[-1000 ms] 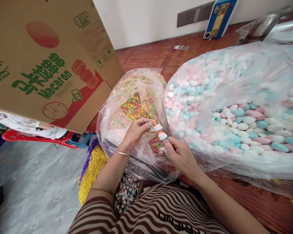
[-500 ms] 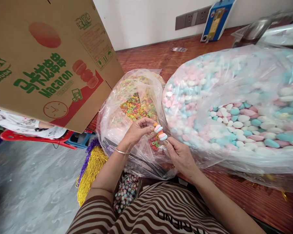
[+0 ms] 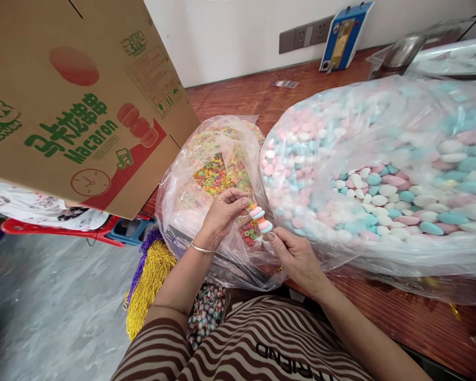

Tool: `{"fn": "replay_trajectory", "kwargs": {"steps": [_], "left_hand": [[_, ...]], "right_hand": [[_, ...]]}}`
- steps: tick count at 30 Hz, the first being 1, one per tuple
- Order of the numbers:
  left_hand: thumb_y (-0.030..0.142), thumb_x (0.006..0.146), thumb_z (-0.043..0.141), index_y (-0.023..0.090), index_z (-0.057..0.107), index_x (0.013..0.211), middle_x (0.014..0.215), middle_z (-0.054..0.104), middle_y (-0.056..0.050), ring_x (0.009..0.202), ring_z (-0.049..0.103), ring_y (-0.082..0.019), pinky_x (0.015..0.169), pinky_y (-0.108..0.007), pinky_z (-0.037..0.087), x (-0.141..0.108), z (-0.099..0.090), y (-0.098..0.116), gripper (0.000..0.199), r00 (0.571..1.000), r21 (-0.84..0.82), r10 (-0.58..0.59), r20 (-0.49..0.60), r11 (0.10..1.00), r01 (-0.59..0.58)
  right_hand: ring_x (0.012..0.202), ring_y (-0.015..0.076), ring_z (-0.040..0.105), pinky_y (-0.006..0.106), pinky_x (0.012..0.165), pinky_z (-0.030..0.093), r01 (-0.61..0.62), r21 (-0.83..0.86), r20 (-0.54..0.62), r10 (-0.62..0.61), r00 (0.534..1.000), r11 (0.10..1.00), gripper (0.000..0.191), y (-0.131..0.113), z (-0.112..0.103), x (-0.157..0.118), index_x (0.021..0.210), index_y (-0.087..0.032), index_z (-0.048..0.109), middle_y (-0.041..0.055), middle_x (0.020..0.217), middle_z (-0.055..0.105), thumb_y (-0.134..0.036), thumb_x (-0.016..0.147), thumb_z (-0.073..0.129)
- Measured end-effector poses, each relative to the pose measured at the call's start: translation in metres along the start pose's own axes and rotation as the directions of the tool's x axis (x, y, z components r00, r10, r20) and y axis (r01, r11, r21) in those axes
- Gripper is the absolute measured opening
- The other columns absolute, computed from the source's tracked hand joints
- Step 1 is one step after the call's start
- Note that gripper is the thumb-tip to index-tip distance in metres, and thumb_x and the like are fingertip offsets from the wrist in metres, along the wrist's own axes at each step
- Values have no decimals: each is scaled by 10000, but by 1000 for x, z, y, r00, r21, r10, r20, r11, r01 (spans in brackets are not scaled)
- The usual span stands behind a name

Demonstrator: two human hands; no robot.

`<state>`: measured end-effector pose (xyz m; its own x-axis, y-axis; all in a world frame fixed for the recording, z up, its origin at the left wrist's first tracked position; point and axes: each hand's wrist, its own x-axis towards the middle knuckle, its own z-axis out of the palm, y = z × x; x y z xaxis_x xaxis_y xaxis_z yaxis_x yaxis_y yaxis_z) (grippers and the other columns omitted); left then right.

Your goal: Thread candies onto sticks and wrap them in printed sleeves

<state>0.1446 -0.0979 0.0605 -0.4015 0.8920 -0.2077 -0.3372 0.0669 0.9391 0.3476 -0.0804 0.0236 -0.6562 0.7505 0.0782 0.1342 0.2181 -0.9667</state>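
Both hands have edged slightly nearer. Left hand point(image 3: 222, 214) and right hand point(image 3: 295, 256) pinch opposite ends of a candy string point(image 3: 261, 219) over the ring-candy bag point(image 3: 218, 174); threading seems underway, so another piece probably needs steady alignment.

A big brown box point(image 3: 75, 100) is far left. Gold beads point(image 3: 148, 283) lie near left. A blue card point(image 3: 343, 37) leans on the far wall.
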Motion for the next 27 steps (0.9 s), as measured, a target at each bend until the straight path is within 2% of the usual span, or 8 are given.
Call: {"fn": "replay_trajectory", "kwargs": {"steps": [6, 12, 16, 21, 23, 25, 27], "left_hand": [[327, 515, 959, 171, 688, 754, 717, 670, 34, 627, 604, -80, 585, -201, 509, -2, 8, -6, 393, 997, -23, 38, -73, 999, -40], [315, 550, 953, 162, 689, 745, 707, 676, 25, 640, 623, -91, 633, -216, 524, -3, 11, -12, 361, 1000, -39, 25, -18, 999, -26], [351, 585, 946, 169, 651, 720, 707, 659, 25, 666, 638, -110, 659, -239, 535, -6, 17, -16, 372, 1000, -151, -9, -12, 989, 7], [339, 686, 892, 180, 696, 942, 818, 686, -19, 756, 667, -141, 733, -276, 554, -17, 40, -25, 360, 990, -320, -103, 98, 939, 129], [374, 756, 838, 159, 688, 915, 841, 664, -30, 756, 657, -137, 734, -273, 553, -22, 54, -30, 306, 986, -371, -116, 122, 916, 154], [412, 822, 780, 162, 660, 869, 822, 627, -20, 713, 633, -121, 702, -262, 545, -25, 69, -34, 282, 988, -411, -110, 111, 900, 147], [418, 879, 724, 176, 627, 853, 744, 568, 12, 603, 566, -86, 637, -236, 520, -26, 84, -37, 263, 994, -456, -99, 55, 883, 113]], "right_hand": [[644, 133, 390, 266, 613, 307, -6, -7, 11, 6, 1000, 1000, 356, 4, -1, -2, 714, -208, 506, -36, 665, 419, -393, 1015, 455], [628, 122, 379, 257, 600, 301, 10, 2, -18, -10, 1000, 1000, 366, 8, 0, -4, 701, -209, 471, -45, 651, 395, -396, 1015, 450], [603, 117, 369, 251, 576, 296, 31, 11, -65, -30, 997, 999, 378, 6, 2, -5, 679, -215, 435, -49, 632, 380, -393, 1012, 450], [586, 111, 392, 237, 560, 305, 50, -15, -122, -52, 991, 999, 353, 7, 6, -8, 704, -211, 484, -52, 625, 413, -377, 1015, 466], [579, 112, 410, 235, 557, 307, 55, -53, -171, -63, 983, 997, 348, 10, 7, -9, 727, -207, 521, -50, 623, 448, -384, 1021, 466], [570, 116, 432, 237, 557, 315, 45, -103, -225, -67, 972, 994, 347, 11, 4, -10, 757, -204, 558, -43, 624, 497, -388, 1031, 454], [584, 127, 494, 242, 574, 336, 32, -174, -250, -76, 965, 984, 315, 11, -3, -13, 827, -198, 600, -24, 661, 579, -388, 1034, 457]]}}
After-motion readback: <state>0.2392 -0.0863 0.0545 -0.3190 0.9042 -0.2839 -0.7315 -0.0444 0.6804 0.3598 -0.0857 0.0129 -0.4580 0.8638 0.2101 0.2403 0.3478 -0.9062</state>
